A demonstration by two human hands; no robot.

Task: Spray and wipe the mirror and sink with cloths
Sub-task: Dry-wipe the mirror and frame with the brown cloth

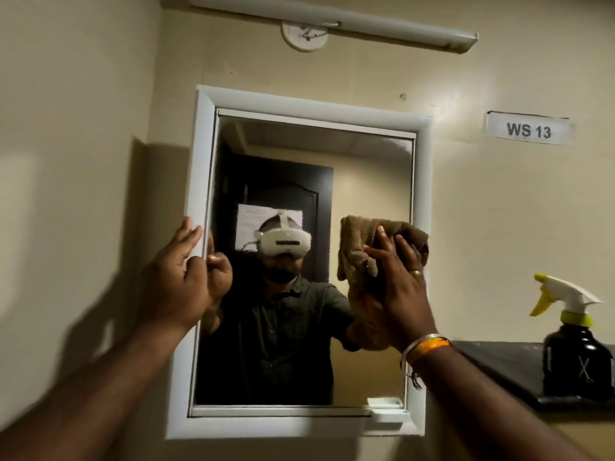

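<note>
A white-framed mirror [362, 181] hangs on the beige wall in front of me. My right hand [399, 287] presses a brown cloth [359, 247] flat against the right side of the glass, fingers spread over it. My left hand [176, 277] rests on the mirror's left frame edge with straight fingers, holding nothing. A dark spray bottle [577, 357] with a white and yellow trigger head stands on a shelf to the right of the mirror. The sink is out of view.
A dark shelf [499, 357] juts from the wall at the right, under the bottle. A label reading WS 13 [529, 129] is stuck on the wall above it. A tube light fitting [332, 21] runs along the wall above the mirror.
</note>
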